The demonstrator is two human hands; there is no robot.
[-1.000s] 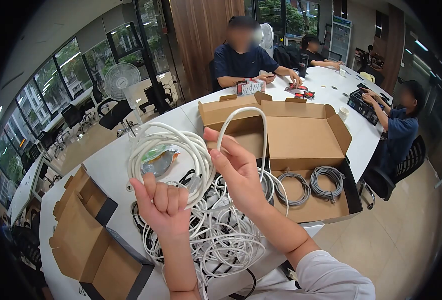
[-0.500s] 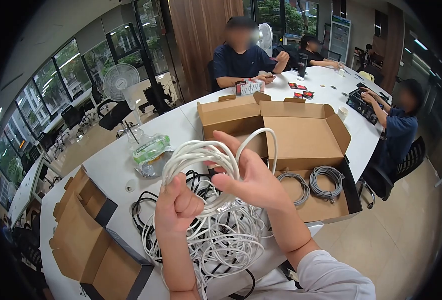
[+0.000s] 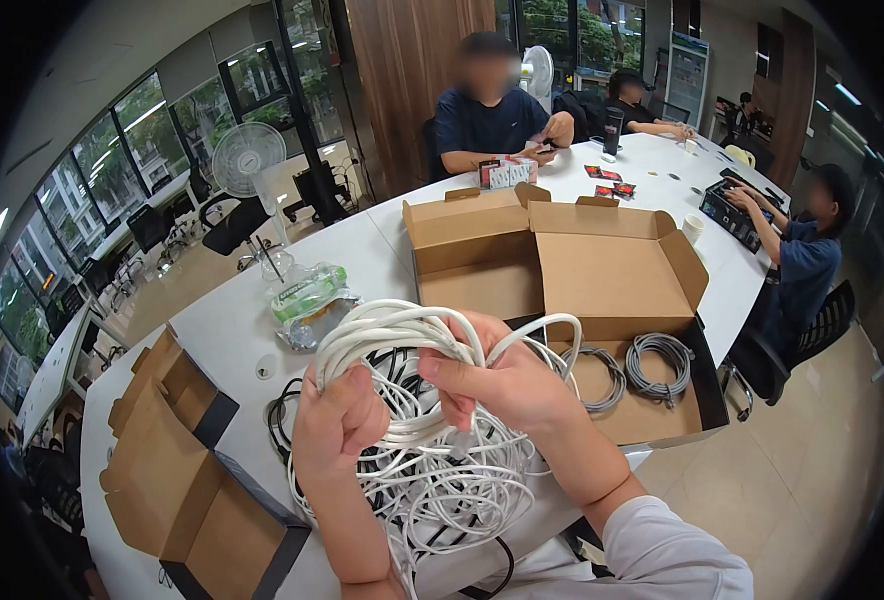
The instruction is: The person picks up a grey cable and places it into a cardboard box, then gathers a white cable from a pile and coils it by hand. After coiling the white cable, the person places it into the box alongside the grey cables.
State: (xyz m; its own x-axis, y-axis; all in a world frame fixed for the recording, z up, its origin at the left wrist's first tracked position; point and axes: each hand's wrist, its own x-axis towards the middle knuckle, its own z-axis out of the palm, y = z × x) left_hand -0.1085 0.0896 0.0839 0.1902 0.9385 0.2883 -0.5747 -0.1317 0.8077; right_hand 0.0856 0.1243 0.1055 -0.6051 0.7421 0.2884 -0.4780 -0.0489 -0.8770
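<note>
A looped bundle of white cable (image 3: 387, 325) is held up between my two hands. My left hand (image 3: 340, 415) is closed around the left side of the coil, thumb on top. On the right side, my right hand (image 3: 492, 375) pinches the coil's strands, and one loop sticks out to the right above it. Beneath both hands lies a tangled pile of white and black cables (image 3: 452, 500). Two coils of grey cable (image 3: 659, 369) rest in the open cardboard box (image 3: 617, 275) right of my hands.
Another open box (image 3: 177, 480) is at the left. A green and clear plastic package (image 3: 312, 300) lies behind the pile. Across the white table (image 3: 362, 240) a person (image 3: 492, 125) sits by a small box (image 3: 508, 172). At the right, a person (image 3: 807, 250) handles a black device (image 3: 732, 215).
My right hand has closed on the coil, where its fingers were spread before. Both hands and the coil are slightly lower, and the loose loop now leans further right.
</note>
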